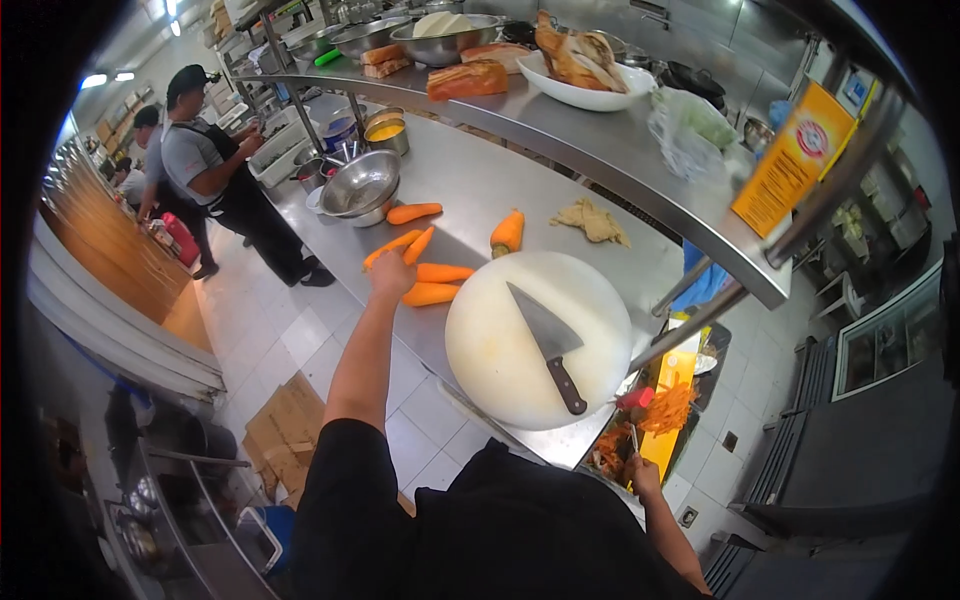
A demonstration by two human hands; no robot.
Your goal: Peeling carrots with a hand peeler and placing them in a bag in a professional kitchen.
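Note:
My left hand (392, 274) is closed around a carrot (418, 244) at the left edge of the steel table (457, 176). Another carrot (391, 248) lies just behind it, and two more (442, 273) rest to the right of my fingers. Low on the right, my right hand (643, 477) grips a thin metal-handled tool (634, 436), perhaps a peeler; its working end is hard to make out. Beyond that hand is a heap of orange carrot peelings (670, 409). A chef's knife (551, 349) lies flat on the round white cutting board (487, 352), touched by neither hand.
Farther back are a carrot (508, 231), a steel bowl (361, 184) and a beige scrap (594, 222). An overhead steel shelf (480, 112) carries meat (467, 79) and a white dish (585, 90). A yellow box (795, 157) stands at its right end. Co-workers (217, 165) stand at left.

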